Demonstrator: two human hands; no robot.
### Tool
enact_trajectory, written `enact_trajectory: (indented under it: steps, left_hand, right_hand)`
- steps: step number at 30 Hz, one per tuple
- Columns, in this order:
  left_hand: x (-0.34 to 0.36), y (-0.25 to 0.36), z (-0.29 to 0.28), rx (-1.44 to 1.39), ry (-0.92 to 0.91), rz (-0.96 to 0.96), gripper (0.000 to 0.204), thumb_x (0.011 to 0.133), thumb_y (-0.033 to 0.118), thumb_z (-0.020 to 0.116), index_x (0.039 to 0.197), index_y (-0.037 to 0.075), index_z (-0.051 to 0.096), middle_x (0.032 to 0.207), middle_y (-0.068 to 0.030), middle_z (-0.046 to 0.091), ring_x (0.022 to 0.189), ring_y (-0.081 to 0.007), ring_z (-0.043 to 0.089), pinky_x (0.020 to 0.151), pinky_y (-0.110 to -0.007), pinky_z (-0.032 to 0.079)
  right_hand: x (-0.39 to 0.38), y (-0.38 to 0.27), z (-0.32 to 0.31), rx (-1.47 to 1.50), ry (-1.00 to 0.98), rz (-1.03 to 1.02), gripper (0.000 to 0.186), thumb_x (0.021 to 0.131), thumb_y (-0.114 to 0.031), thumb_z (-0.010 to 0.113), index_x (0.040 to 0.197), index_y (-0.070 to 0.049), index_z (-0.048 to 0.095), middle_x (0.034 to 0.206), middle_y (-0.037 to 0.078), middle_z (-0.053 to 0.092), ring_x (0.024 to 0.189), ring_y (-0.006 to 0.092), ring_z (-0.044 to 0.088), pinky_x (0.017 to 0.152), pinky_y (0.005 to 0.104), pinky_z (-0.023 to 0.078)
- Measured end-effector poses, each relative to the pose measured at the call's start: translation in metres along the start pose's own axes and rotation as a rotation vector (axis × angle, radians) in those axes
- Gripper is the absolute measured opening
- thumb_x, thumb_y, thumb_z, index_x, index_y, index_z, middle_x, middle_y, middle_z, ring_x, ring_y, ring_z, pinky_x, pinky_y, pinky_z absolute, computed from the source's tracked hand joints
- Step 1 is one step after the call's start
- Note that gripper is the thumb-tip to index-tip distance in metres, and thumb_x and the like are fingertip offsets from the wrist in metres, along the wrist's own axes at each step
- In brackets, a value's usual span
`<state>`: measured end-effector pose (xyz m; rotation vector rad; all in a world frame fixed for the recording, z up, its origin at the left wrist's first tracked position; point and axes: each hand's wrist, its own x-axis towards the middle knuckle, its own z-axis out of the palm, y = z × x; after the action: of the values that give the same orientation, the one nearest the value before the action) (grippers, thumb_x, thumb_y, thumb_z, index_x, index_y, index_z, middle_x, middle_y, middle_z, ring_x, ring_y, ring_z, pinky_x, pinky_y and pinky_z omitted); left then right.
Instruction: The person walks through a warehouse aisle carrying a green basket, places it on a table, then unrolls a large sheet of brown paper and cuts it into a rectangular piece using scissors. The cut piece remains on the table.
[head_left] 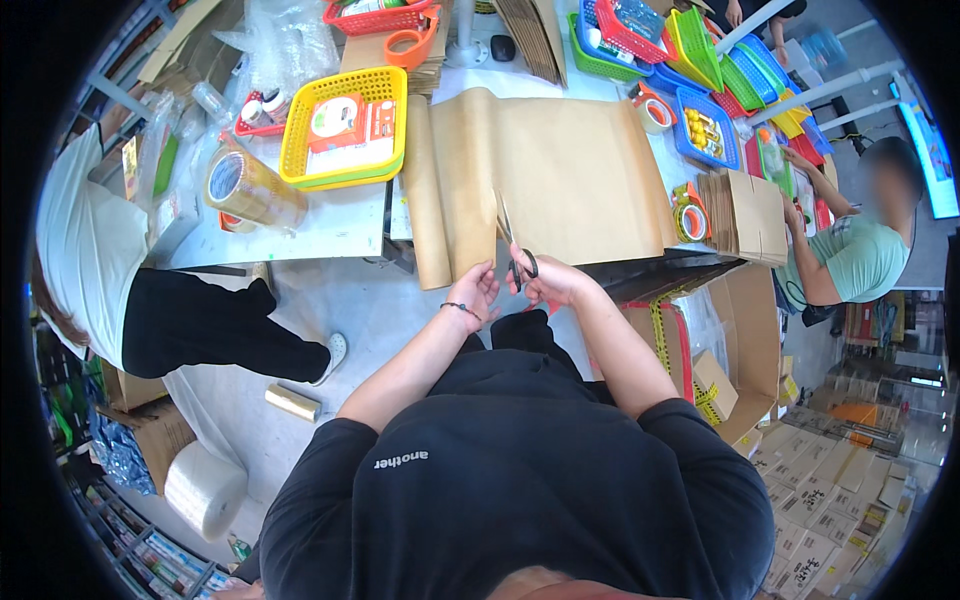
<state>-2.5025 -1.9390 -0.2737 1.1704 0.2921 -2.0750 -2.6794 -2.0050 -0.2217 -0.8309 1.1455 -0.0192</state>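
Observation:
A long sheet of brown kraft paper point(575, 180) lies over the table, its left side curled into a roll point(428, 200). My right hand point(548, 282) is closed round the black handles of a pair of scissors point(506, 222), whose narrow blades point away from me over the paper. Beside it, my left hand point(475, 290) pinches the near edge of the paper just left of the blades. Both hands are at the table's front edge, close together. A gap in the paper's near edge shows between them, below the scissor blades.
Left of the paper stand a yellow basket point(345, 178) with boxes and a large tape roll point(255, 190). At right are a tape dispenser point(690, 215), a blue basket point(706, 128) and stacked cardboard point(745, 215). An open carton point(745, 340) stands below. One person is at each side.

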Motion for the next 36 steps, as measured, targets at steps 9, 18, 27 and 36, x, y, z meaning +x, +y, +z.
enact_trajectory:
  steps: [9, 18, 27, 36]
  left_hand:
    - [-0.011, 0.011, 0.008, -0.070, -0.022, 0.032, 0.011, 0.091, 0.037, 0.065, 0.086, 0.028, 0.063, 0.072, 0.0162, 0.059, 0.078, -0.0050, 0.057, 0.106, -0.052, 0.025]
    - [-0.015, 0.016, 0.000, -0.135, -0.072, 0.107, 0.010, 0.091, 0.035, 0.064, 0.091, 0.025, 0.063, 0.084, 0.0130, 0.063, 0.086, -0.0078, 0.059, 0.106, -0.050, 0.028]
    - [0.002, 0.006, 0.002, 0.068, 0.055, 0.044, 0.018, 0.091, 0.036, 0.066, 0.103, 0.024, 0.061, 0.099, 0.0117, 0.062, 0.096, -0.0090, 0.056, 0.104, -0.046, 0.031]
    - [0.031, -0.005, 0.005, 0.127, 0.167, 0.040, 0.020, 0.090, 0.039, 0.067, 0.104, 0.025, 0.062, 0.099, 0.0126, 0.064, 0.099, -0.0082, 0.055, 0.104, -0.047, 0.028]
  right_hand:
    - [0.009, -0.055, -0.008, -0.087, -0.089, -0.021, 0.075, 0.081, -0.084, 0.044, 0.078, -0.010, 0.060, 0.072, 0.002, 0.058, 0.053, 0.0126, 0.038, 0.055, 0.0292, 0.033]
    - [-0.024, -0.009, -0.051, -0.088, 0.287, -0.185, 0.068, 0.085, -0.071, 0.056, 0.094, -0.004, 0.063, 0.084, 0.008, 0.064, 0.068, 0.0164, 0.057, 0.058, 0.0314, 0.046]
    - [0.054, 0.036, -0.157, -0.645, 1.286, -0.468, 0.085, 0.074, -0.058, 0.075, 0.128, 0.001, 0.046, 0.129, 0.023, 0.054, 0.122, 0.0375, 0.052, 0.102, 0.0566, 0.037]
    - [0.026, 0.028, -0.216, -0.722, 1.318, -0.340, 0.082, 0.076, -0.057, 0.074, 0.130, -0.002, 0.046, 0.130, 0.019, 0.055, 0.121, 0.0364, 0.053, 0.103, 0.0576, 0.037]
